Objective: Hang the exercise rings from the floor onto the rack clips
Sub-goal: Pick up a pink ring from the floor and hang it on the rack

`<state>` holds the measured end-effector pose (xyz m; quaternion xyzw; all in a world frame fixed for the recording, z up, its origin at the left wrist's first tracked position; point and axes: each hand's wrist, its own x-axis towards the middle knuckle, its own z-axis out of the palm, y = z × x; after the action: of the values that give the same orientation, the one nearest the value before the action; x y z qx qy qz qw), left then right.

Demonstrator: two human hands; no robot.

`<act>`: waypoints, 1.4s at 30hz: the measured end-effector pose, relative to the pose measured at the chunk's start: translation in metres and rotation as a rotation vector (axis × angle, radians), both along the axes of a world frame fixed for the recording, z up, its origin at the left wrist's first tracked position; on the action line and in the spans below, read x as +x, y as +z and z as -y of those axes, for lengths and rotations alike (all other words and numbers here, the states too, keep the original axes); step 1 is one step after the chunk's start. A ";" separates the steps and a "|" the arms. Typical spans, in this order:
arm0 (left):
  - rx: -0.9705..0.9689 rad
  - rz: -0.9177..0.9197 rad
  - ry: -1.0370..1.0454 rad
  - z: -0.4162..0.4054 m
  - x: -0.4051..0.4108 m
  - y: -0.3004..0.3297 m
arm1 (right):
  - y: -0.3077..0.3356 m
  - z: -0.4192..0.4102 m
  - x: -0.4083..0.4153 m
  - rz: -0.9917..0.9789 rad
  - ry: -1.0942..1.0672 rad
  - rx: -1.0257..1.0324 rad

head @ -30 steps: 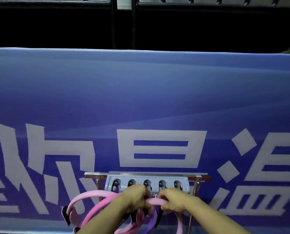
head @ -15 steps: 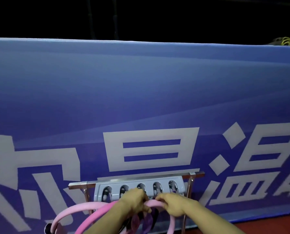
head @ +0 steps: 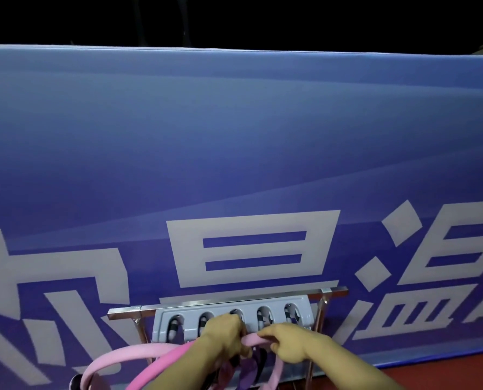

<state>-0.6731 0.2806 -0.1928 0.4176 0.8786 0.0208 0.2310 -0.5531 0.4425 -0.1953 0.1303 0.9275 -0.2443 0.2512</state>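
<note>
Rings fan out low to the left of my hands: a pale pink ring (head: 127, 358) arcs farthest out, and a brighter pink ring (head: 161, 367) runs beside it up toward my left wrist, both cut off by the bottom edge. My left hand (head: 224, 337) is curled over the top of the pink ring (head: 255, 339) I am holding, knuckles up, right in front of the middle slot of the grey clip holder (head: 231, 319). That ring's rim shows in the short gap between my hands, just under the holder's lower edge, and my right hand (head: 286, 343) pinches it on the other side, thumb and fingers wrapped round it. Below and between my hands hang darker purple rings (head: 246, 370), partly hidden by my forearms. The holder sits on a metal rack bar (head: 234, 298) that runs above both hands and past them on each side, with a thin metal leg (head: 314, 347) dropping just right of my right hand. Behind it all stands a blue banner (head: 234, 150) with large white characters, and a strip of red floor (head: 445, 367) shows to the far right of my right arm.
</note>
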 end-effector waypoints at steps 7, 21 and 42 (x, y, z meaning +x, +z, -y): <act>0.004 -0.041 -0.009 0.001 0.004 -0.013 | -0.007 -0.002 0.000 0.003 0.033 0.001; 0.071 -0.067 -0.075 0.005 0.005 -0.020 | -0.003 0.004 0.009 -0.078 0.021 0.009; 0.544 0.316 0.028 -0.023 0.013 -0.001 | 0.024 -0.001 0.054 -0.372 -0.304 0.072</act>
<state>-0.6605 0.3040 -0.1936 0.4434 0.7996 0.3230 0.2442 -0.4995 0.4435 -0.1709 0.2299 0.9357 -0.2658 0.0315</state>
